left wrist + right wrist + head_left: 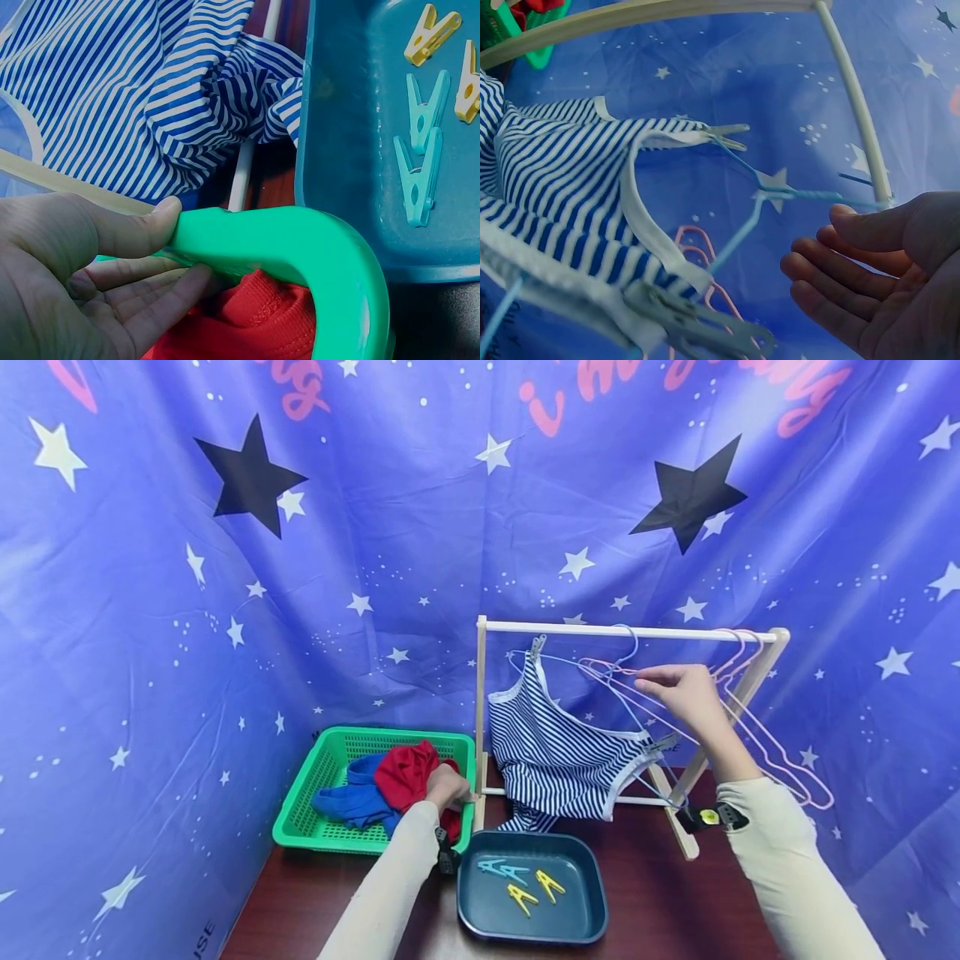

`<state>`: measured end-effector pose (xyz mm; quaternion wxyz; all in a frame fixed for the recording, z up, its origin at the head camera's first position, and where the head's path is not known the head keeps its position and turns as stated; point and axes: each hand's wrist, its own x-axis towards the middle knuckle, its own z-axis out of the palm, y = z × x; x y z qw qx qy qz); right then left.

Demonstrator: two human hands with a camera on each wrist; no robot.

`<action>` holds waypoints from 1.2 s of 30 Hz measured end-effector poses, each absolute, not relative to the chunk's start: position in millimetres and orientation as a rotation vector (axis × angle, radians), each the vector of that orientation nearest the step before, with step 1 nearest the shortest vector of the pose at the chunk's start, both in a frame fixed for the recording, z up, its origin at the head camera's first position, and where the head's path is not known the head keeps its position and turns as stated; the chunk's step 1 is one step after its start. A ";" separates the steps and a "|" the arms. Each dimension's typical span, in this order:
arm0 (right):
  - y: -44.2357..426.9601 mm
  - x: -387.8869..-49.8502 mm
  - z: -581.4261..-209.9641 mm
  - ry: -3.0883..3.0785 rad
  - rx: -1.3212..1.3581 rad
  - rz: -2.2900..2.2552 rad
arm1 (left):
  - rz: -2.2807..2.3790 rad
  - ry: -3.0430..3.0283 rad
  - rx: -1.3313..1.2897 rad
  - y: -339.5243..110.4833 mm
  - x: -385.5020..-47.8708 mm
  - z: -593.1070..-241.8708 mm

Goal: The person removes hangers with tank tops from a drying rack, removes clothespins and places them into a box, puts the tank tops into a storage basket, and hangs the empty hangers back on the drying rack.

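My left hand (444, 785) (82, 270) grips the rim of a green basket (322, 843) (322, 232), thumb on top, fingers underneath. Red cloth (405, 772) (262, 322) and blue cloth (360, 802) lie inside the basket. A striped garment (558, 760) (97, 82) (570, 195) hangs tilted from a blue hanger (633, 647) (739, 240), held by grey clips (536, 647) (705, 326) at both straps. My right hand (686, 693) (900, 262) is raised beside that hanger's hook with loosely bent fingers, holding nothing.
The hanger hooks over the white top bar (555, 627) of a wooden rack. Pink hangers (780, 760) (697, 240) hang at its right end. In front stands a dark blue tray (532, 935) (360, 150) with yellow clips (550, 887) and light blue clips (491, 866).
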<state>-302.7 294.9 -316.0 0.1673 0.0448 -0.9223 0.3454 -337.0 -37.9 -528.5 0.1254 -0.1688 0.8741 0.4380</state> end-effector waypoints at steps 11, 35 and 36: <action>274.0 -322.9 -334.3 -2.690 0.117 1.018 | 1.253 2.541 -0.491 -39.1 -340.6 -530.5; 260.2 -338.6 -348.6 -2.496 -0.060 1.502 | 1.267 2.566 -0.475 -39.5 -339.6 -531.6; 259.9 -339.0 -348.5 -2.492 -0.063 1.494 | 1.269 2.565 -0.479 -39.4 -339.8 -531.8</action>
